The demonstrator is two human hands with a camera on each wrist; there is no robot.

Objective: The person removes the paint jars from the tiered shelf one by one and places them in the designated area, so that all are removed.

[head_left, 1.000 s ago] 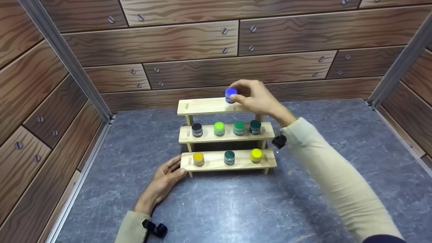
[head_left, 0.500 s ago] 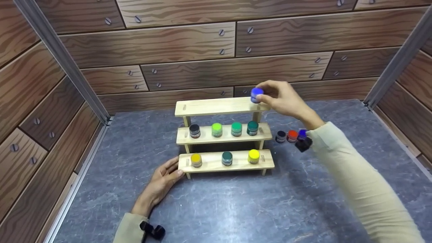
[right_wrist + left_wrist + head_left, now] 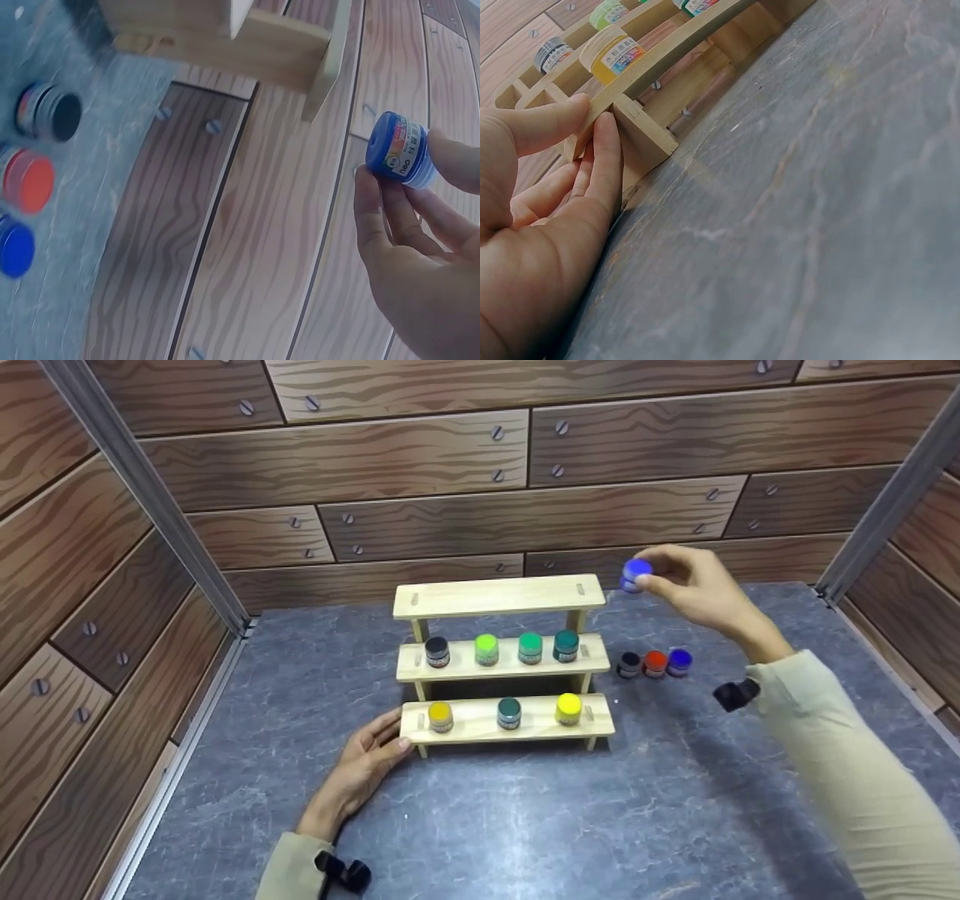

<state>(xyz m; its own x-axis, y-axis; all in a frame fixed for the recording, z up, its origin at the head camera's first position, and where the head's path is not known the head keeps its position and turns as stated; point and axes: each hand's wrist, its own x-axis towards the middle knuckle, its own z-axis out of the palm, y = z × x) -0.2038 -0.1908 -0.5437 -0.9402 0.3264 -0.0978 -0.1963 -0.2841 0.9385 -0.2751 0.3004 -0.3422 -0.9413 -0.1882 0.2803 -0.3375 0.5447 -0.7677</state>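
Note:
My right hand (image 3: 694, 589) pinches a small blue paint jar (image 3: 636, 576) between thumb and fingers, in the air just right of the stand's top shelf. The right wrist view shows the label on that jar (image 3: 401, 150). With thumb on top and fingers beneath, my left hand (image 3: 367, 761) grips the front left corner of a three-step wooden stand (image 3: 465, 596); the left wrist view shows this hand (image 3: 555, 217) close up. The bottom shelf holds orange-yellow (image 3: 440, 717), dark green (image 3: 509, 713) and yellow (image 3: 568, 709) jars. On the middle shelf stand black (image 3: 437, 652), light green (image 3: 487, 649), green (image 3: 530, 648) and dark teal (image 3: 566, 646) jars.
Right of the stand, black (image 3: 629, 664), red (image 3: 655, 664) and blue (image 3: 679, 662) jars stand in a row on the grey marbled table (image 3: 480, 825). Wood-patterned walls (image 3: 420, 525) with metal corner posts enclose the back and sides.
My right hand has carried the blue jar rightward, from over the top shelf to beyond its right end. The row of jars on the table has come into view. My left hand stays put.

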